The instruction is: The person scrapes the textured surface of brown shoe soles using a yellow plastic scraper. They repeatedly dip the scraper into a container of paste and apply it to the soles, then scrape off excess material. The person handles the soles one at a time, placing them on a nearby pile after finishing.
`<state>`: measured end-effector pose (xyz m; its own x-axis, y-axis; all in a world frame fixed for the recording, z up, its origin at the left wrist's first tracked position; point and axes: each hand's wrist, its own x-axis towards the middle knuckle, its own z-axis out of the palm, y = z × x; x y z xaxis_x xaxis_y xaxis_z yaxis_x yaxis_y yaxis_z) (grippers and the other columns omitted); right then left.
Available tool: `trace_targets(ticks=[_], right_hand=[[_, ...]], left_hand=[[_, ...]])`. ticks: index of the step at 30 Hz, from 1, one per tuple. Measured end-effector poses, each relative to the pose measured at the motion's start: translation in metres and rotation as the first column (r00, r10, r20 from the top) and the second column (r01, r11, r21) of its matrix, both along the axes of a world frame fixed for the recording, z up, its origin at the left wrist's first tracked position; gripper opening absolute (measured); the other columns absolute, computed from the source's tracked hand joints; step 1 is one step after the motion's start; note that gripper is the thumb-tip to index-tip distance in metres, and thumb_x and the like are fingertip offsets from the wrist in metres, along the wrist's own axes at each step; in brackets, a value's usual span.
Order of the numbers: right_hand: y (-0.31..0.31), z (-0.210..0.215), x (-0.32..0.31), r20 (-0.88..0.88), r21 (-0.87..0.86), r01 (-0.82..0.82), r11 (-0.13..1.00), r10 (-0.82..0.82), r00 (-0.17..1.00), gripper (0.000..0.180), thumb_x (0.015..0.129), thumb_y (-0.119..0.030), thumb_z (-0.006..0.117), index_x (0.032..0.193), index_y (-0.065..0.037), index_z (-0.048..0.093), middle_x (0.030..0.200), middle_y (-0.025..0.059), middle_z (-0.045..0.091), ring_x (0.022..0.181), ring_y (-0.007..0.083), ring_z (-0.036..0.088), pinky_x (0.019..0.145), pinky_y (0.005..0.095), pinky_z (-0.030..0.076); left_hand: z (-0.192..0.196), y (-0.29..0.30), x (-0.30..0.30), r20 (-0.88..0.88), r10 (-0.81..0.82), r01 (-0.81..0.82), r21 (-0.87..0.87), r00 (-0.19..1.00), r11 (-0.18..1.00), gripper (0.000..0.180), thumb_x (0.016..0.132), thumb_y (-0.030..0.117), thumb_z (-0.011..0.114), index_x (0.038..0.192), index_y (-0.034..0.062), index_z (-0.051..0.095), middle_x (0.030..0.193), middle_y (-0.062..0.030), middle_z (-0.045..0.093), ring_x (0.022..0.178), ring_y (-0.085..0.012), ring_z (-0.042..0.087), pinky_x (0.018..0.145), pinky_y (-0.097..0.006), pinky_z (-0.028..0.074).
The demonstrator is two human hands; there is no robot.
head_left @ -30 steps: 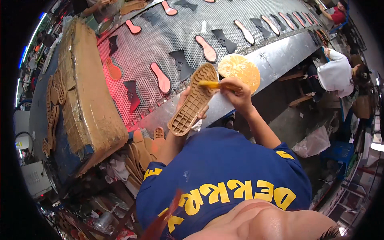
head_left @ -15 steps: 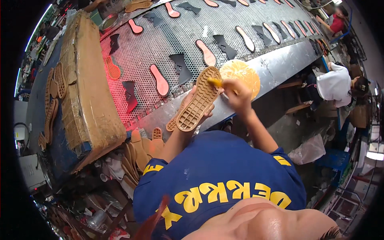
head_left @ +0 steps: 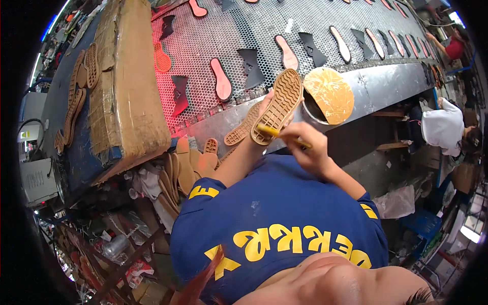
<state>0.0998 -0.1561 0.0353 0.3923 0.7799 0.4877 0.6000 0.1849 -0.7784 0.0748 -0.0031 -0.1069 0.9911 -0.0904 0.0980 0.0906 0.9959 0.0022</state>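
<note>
Head view, largest first: a mesh conveyor [head_left: 264,30] carries pink insoles and dark cut pieces past a taped cardboard box [head_left: 127,86]. At the steel bench [head_left: 386,86] edge sits a round glue pot [head_left: 330,94]. The tan rubber sole [head_left: 279,104] is clamped in the left hand [head_left: 265,104], tread up. The right hand [head_left: 307,150], closed on a yellow-handled brush [head_left: 277,133], has drawn back from the pot to the sole's heel end, so brushing looks underway.

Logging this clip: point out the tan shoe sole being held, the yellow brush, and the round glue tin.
tan shoe sole [head_left: 280,101], head view, middle of its tread.
yellow brush [head_left: 269,131], head view, its handle.
round glue tin [head_left: 330,95], head view, its smeared top.
</note>
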Motion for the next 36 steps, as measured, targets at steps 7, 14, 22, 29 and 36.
trace_targets(ticks=[7,14,22,29,36], right_hand=[[-0.003,-0.051,0.084,-0.433,-0.171,0.298,0.939,-0.343,0.833,0.014,0.087,0.003,0.062,0.101,0.002,0.066,0.089,0.0076,0.068,0.079,0.0109,0.063,0.068,0.0237,0.051],[0.006,-0.046,0.081,0.087,0.086,0.416,0.905,-0.423,0.902,0.02,0.081,0.012,0.062,0.098,0.001,0.065,0.088,0.0112,0.066,0.08,0.0177,0.065,0.072,0.0284,0.052],[-0.002,-0.044,0.097,0.058,0.091,0.442,0.892,-0.448,0.892,0.018,0.081,0.006,0.063,0.098,0.001,0.066,0.087,0.0141,0.067,0.077,0.0241,0.067,0.068,0.0314,0.052],[-0.003,-0.057,0.062,-0.456,-0.089,0.055,0.994,-0.09,0.886,0.017,0.084,-0.002,0.067,0.101,0.001,0.068,0.085,0.0082,0.069,0.075,0.011,0.064,0.067,0.0247,0.051],[-0.089,-0.099,0.117,-0.883,0.029,0.633,0.773,-0.277,0.379,0.015,0.089,-0.008,0.065,0.103,-0.002,0.066,0.08,0.0041,0.064,0.061,0.0086,0.06,0.057,0.0215,0.048]], left_hand=[[0.018,-0.01,-0.006,-0.131,0.015,-0.011,0.03,0.991,0.999,0.062,0.097,0.056,0.033,0.132,0.0071,0.048,0.093,-0.0152,0.065,0.054,-0.0286,0.058,0.045,-0.039,0.05],[0.043,-0.012,-0.02,-0.096,-0.019,0.022,0.026,0.995,0.999,0.055,0.099,0.05,0.033,0.124,0.0058,0.054,0.095,-0.0144,0.065,0.053,-0.0312,0.057,0.045,-0.039,0.049],[0.063,-0.016,-0.018,-0.331,-0.013,0.097,0.24,0.943,0.966,0.051,0.096,0.047,0.036,0.112,0.0032,0.056,0.084,-0.0154,0.064,0.047,-0.0277,0.055,0.042,-0.037,0.049],[0.009,0.0,-0.042,-0.335,0.106,-0.01,0.276,0.936,0.961,0.044,0.096,0.051,0.039,0.107,0.0121,0.056,0.082,-0.0032,0.056,0.067,-0.0182,0.052,0.059,-0.033,0.045],[-0.033,0.002,-0.021,-0.523,0.245,-0.196,0.149,0.816,0.969,0.05,0.099,0.043,0.037,0.128,0.0047,0.053,0.113,-0.0151,0.06,0.103,-0.0327,0.058,0.09,-0.047,0.05]])
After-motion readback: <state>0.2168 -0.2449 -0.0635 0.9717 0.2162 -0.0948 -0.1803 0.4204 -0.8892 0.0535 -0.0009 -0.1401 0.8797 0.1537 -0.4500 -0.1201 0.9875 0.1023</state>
